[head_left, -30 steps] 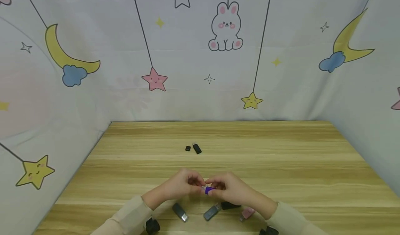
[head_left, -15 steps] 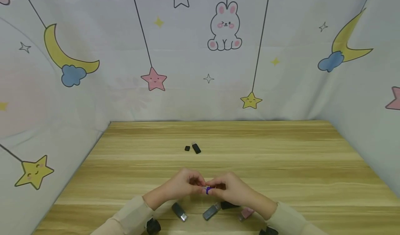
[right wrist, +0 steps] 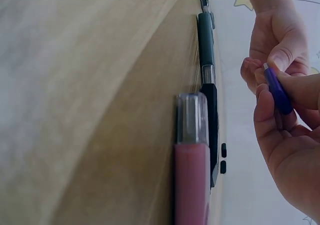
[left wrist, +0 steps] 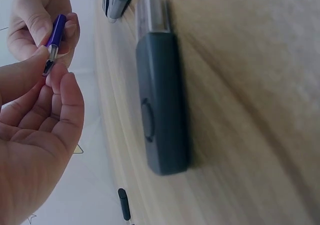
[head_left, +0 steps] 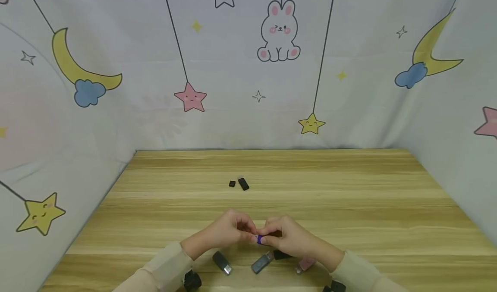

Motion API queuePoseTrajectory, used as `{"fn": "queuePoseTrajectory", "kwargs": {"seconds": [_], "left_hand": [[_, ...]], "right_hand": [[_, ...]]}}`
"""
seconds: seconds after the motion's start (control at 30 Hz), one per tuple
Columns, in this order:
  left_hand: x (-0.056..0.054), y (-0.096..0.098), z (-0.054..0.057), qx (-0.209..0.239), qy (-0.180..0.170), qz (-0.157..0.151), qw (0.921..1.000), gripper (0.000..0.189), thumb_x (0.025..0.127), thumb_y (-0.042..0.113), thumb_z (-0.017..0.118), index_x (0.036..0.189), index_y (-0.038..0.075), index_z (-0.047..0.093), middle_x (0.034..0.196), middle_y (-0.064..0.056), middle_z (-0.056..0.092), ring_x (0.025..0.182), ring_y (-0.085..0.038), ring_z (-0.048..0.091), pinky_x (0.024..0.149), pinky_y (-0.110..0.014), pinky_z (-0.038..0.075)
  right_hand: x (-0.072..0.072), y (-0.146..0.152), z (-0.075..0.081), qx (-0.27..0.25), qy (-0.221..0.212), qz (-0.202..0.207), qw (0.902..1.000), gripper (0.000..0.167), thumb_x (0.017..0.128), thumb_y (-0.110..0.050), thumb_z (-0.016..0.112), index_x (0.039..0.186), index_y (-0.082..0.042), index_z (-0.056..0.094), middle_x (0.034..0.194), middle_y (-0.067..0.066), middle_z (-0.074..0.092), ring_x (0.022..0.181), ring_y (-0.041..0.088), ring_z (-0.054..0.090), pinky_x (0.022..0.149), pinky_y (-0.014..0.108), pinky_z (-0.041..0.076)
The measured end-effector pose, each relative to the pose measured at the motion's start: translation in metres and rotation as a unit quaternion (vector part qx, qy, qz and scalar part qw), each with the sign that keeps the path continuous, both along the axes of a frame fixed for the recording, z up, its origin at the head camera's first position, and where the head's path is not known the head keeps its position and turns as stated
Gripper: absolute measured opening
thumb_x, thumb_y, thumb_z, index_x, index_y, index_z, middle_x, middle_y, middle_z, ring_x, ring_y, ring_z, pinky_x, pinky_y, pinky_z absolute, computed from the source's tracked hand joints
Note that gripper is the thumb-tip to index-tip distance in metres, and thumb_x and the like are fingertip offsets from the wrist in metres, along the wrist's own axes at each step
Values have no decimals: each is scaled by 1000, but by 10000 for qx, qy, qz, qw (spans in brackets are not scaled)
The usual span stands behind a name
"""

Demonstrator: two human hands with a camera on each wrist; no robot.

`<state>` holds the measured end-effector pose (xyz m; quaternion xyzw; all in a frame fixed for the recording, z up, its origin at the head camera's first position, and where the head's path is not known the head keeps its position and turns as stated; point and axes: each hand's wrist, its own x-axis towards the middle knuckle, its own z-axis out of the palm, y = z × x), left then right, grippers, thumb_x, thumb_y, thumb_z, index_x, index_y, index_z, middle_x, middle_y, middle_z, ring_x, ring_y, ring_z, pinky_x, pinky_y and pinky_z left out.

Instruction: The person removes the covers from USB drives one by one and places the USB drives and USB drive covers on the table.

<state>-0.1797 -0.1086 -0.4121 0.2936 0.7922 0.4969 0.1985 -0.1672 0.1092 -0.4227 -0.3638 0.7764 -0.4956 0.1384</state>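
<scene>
My right hand (head_left: 291,238) pinches a purple USB flash drive (head_left: 261,240) by its body, between thumb and fingers. At the drive's other end, my left hand (head_left: 227,230) pinches the tip with thumb and fingertip. The left wrist view shows a clear or shiny section of the purple drive (left wrist: 58,31) running into the left fingertips, with a dark bit at the tip. Whether that end is a cap or the bare plug, I cannot tell. In the right wrist view the purple body (right wrist: 278,91) lies slanted between the right thumb and fingers.
Below the hands lie a dark green flash drive (head_left: 222,262), a grey one (head_left: 262,263), a black one (head_left: 282,255) and a pink one (head_left: 306,265). Further back on the wooden table (head_left: 349,188) are a black drive (head_left: 243,183) and a small black cap (head_left: 232,183).
Both hands stay together at the purple drive and have shifted slightly. Less of the pale end between the fingers shows in the head view. The drives on the table have not moved.
</scene>
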Motion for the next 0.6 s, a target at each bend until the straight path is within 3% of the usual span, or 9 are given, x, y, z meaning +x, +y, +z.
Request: {"fn": "queuePoseTrajectory", "kwargs": {"seconds": [0.27, 0.6], "left_hand": [[-2, 2, 1, 67, -75, -1, 9999, 8, 80, 1, 74, 84, -5, 71, 81, -13, 72, 70, -3, 59, 65, -19, 50], [-4, 4, 3, 30, -160, 35, 9999, 9, 79, 1, 75, 84, -5, 71, 81, -13, 72, 69, -4, 59, 65, -19, 49]], "right_hand": [[-2, 4, -1, -162, 82, 189, 9997, 19, 89, -4, 66, 105, 6, 70, 80, 7, 61, 69, -2, 47, 60, 16, 44], [-4, 7, 0, 18, 235, 50, 9997, 17, 87, -5, 68, 103, 0, 73, 74, -3, 56, 68, -1, 42, 62, 17, 39]]}}
